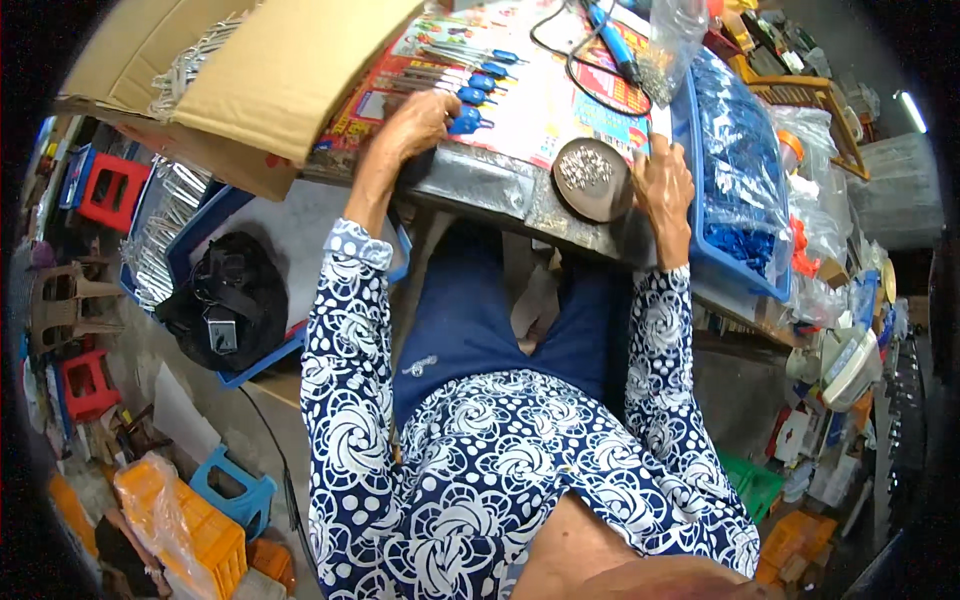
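Note:
My left hand [424, 122] rests at the table's front edge with fingers curled in against a blue-ended metal rod [468, 122]. Several more thin metal rods with blue ends [482, 82] lie side by side just beyond it, on printed paper [540, 120]. By the right side of a round brown dish [603, 206] is my right hand [662, 185], its fingers bent together; what they hold, if anything, is too small to make out. Small silvery metal pieces [585, 168] lie in the dish. A blue pen-shaped electric tool [614, 42] with a black cord lies further back.
An open cardboard box [270, 75] stands at the left, with metal rods [200, 60] behind its flap. At right is a blue crate [690, 215] of bagged blue parts [735, 150]. Below left, a blue bin [235, 380] holds a black bag [235, 300].

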`<state>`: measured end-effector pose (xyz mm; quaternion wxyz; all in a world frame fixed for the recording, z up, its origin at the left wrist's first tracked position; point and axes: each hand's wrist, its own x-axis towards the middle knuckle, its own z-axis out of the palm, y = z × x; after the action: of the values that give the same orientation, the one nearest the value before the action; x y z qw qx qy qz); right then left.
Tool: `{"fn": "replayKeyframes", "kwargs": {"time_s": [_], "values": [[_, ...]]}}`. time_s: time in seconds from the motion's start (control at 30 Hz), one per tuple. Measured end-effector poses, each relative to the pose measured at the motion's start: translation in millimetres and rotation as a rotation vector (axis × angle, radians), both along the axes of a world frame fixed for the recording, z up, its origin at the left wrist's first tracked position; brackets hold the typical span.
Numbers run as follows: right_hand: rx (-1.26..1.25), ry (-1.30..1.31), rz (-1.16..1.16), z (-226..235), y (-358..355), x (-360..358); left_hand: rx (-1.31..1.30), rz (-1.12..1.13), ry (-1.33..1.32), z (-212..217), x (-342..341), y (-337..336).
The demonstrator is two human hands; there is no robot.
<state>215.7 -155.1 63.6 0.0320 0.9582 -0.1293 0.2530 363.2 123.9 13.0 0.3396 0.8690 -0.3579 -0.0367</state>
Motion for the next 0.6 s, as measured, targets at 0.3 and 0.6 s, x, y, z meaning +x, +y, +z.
{"fn": "replayKeyframes", "kwargs": {"time_s": [0.3,0.6], "values": [[0.204,-0.058,0.532,89,97,28,-0.017,0.294,-0.3,-23,-30,-8],[0.093,-0.164,1.146,178,218,138,-0.192,0.415,-0.337,-31,-44,-13]]}}
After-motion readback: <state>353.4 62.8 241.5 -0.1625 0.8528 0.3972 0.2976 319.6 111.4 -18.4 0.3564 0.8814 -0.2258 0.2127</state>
